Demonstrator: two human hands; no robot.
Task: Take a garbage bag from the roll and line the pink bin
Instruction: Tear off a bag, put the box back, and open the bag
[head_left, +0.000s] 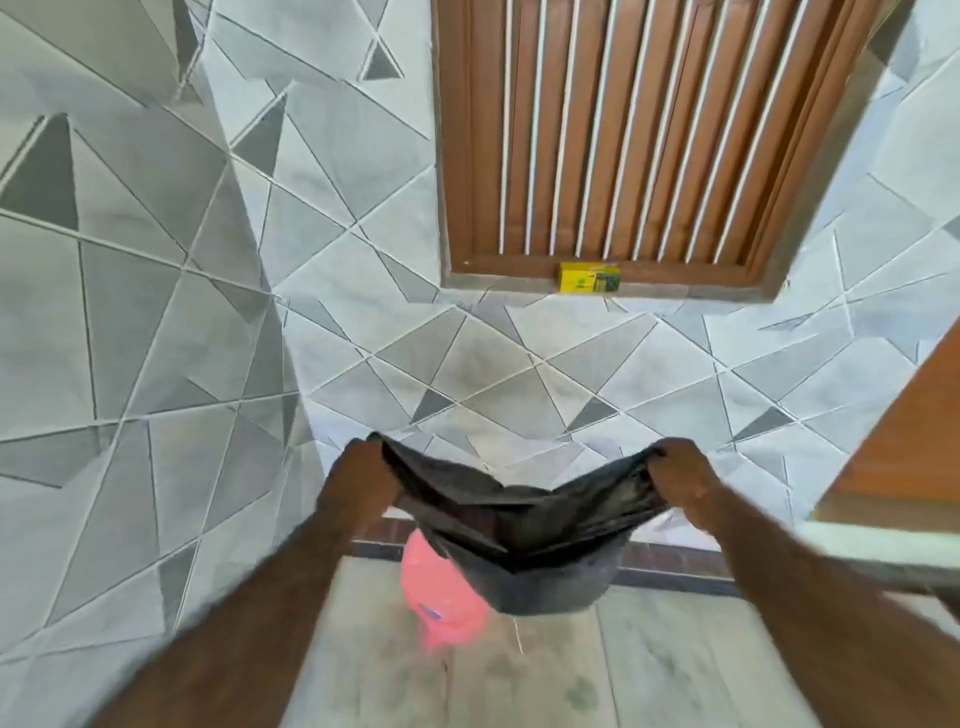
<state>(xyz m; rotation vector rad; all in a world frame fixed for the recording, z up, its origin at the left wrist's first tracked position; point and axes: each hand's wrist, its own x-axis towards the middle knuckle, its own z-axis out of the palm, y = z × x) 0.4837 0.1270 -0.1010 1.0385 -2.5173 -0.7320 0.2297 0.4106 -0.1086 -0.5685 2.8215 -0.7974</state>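
Observation:
A black garbage bag (524, 525) is stretched between both hands, hanging in the air in front of the tiled wall. My left hand (358, 480) grips its left edge and my right hand (680, 475) grips its right edge. The bag sags in the middle and its lower part droops down. Below and behind it stands the pink bin (441, 597) on the floor, mostly covered by the bag, blurred. The roll is not in view.
A grey geometric tiled wall (208, 312) fills the left and centre. A brown slatted wooden window (623, 135) is above, with a yellow box (589, 277) on its sill. An orange-brown door edge (904, 457) is at the right. Pale floor tiles lie below.

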